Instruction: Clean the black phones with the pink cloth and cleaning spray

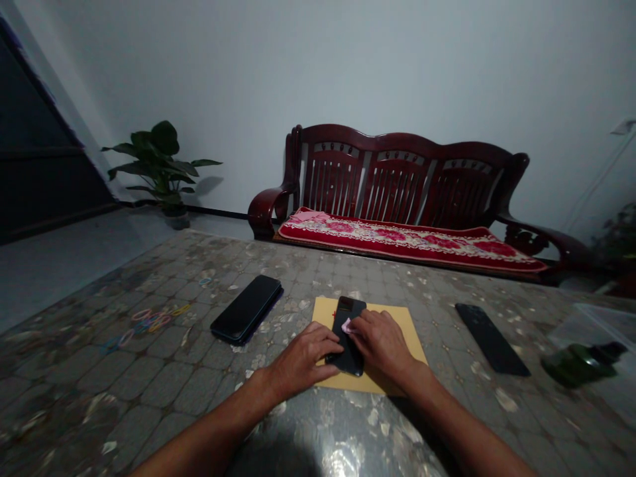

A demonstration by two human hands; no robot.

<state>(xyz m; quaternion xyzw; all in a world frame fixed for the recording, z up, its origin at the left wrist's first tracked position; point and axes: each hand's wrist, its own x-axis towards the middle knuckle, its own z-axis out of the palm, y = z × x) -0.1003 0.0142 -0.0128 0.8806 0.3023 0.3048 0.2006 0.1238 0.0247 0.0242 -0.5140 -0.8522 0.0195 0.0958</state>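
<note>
A black phone (348, 360) lies back up on a yellow-brown paper sheet (397, 318), with its camera block toward the far end. My left hand (308, 354) grips the phone along its left edge, thumb at the near corner. Pinched in the fingers of my right hand (382, 341) is a small pink cloth (346, 326), pressed on the back of the phone. Part of the cloth is hidden under those fingers. Left of the sheet sits another dark phone (247, 308), apparently stacked on something with a purple edge. A flat black phone-shaped piece (491, 338) lies to the right.
Several coloured rubber bands (154, 320) are scattered on the patterned tabletop (173, 384) at left. On the right are a green bottle (576, 364), lying on its side, and a clear plastic box (596, 324). Beyond the table stand a wooden bench (392, 179) and a potted plant (161, 165).
</note>
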